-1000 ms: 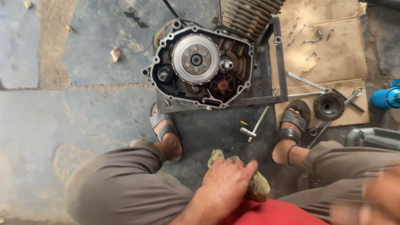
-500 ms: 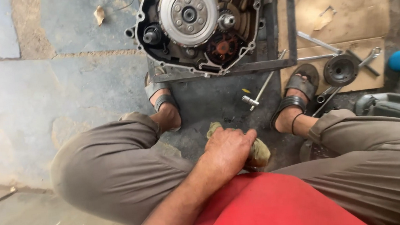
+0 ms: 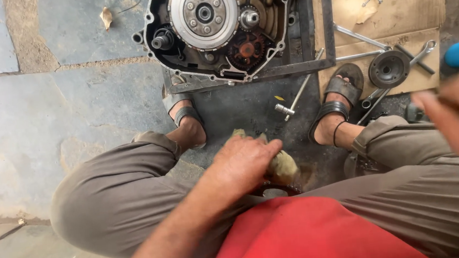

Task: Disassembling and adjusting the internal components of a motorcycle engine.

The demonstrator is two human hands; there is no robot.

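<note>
While the person squats on the stone floor (image 3: 48,110), the left hand (image 3: 243,163) sits at lower centre of the frame, fingers closed over a yellowish rag (image 3: 281,166) pressed low between the two sandalled feet. Above it, at upper centre, an open engine case (image 3: 216,29) rests in a metal frame, clutch and gears exposed. A T-handle wrench (image 3: 293,101) lies just right of centre. At upper right, cardboard (image 3: 390,18) carries spanners and a round part (image 3: 388,69). The right hand (image 3: 458,116) is blurred at the right edge; its grip cannot be determined.
</note>
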